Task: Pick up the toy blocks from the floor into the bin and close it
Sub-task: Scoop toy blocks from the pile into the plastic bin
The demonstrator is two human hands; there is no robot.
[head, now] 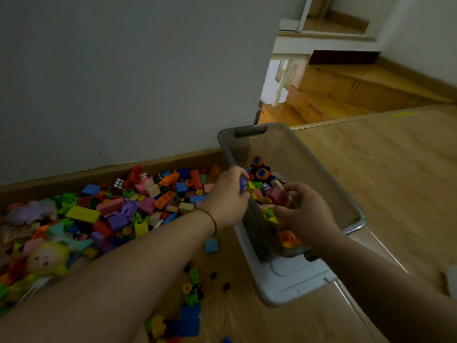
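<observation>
A clear grey plastic bin stands on the wooden floor, partly filled with coloured blocks and an orange-wheeled toy car. My left hand is at the bin's left rim, shut on a blue-purple toy piece. My right hand is inside the bin, closed on several blocks, pink and tan among them. A big pile of coloured toy blocks lies on the floor left of the bin, along the wall. The bin's grey lid lies under the bin's near end.
A doll and soft toys lie at the left edge of the pile. Loose blocks and small black wheels are scattered on the floor near me. Wooden stairs rise behind the bin. A white wall stands behind the pile.
</observation>
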